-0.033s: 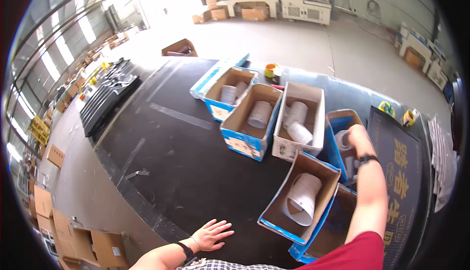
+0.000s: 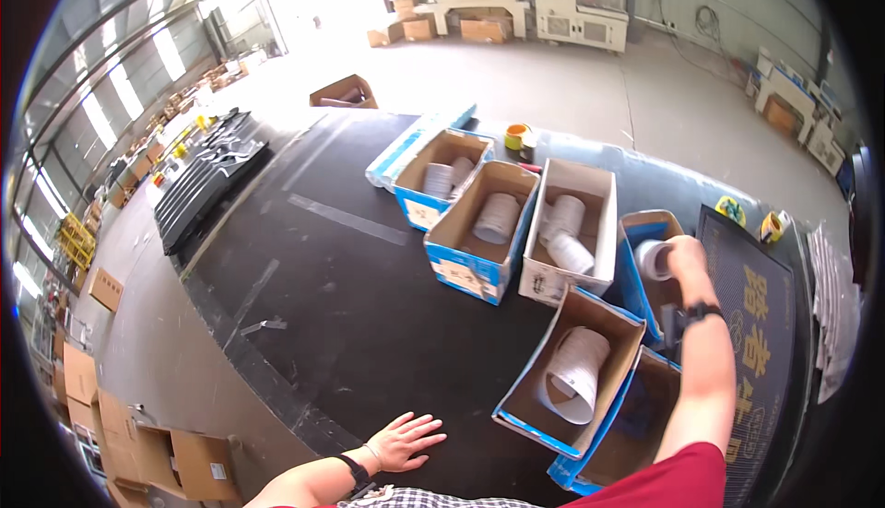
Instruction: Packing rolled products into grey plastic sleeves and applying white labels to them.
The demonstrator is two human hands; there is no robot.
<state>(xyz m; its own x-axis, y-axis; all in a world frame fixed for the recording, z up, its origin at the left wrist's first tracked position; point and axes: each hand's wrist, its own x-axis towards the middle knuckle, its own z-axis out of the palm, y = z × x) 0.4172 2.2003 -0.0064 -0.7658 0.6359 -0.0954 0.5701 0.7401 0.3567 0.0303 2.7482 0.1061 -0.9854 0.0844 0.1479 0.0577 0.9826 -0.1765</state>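
My right hand (image 2: pixel 687 257) reaches into a blue-edged cardboard box (image 2: pixel 636 300) on the right, its fingers closed on the rim of a roll of white labels or tape (image 2: pixel 654 260). Part of the hand's grip is hidden behind the roll. Fingers spread, my left hand (image 2: pixel 406 442) lies flat on the black tabletop (image 2: pixel 341 342) near the front edge and holds nothing. Between the hands, a tilted open box (image 2: pixel 516 420) contains a large loosely wound white roll (image 2: pixel 579 374). Below it, another blue-edged box (image 2: pixel 636 425) is partly covered.
Several open boxes with pale rolls stand in the middle, including a white box (image 2: pixel 567 291) and a blue one (image 2: pixel 466 276). Yellow tape rolls (image 2: pixel 518 135) sit at the far edge. A dark printed mat (image 2: pixel 751 324) lies at right; black ridged sheets (image 2: pixel 207 181) are at far left.
My right hand and the roll in it have shifted slightly, and more of the roll shows now. The whole view has moved a little. My left hand stays flat on the table.
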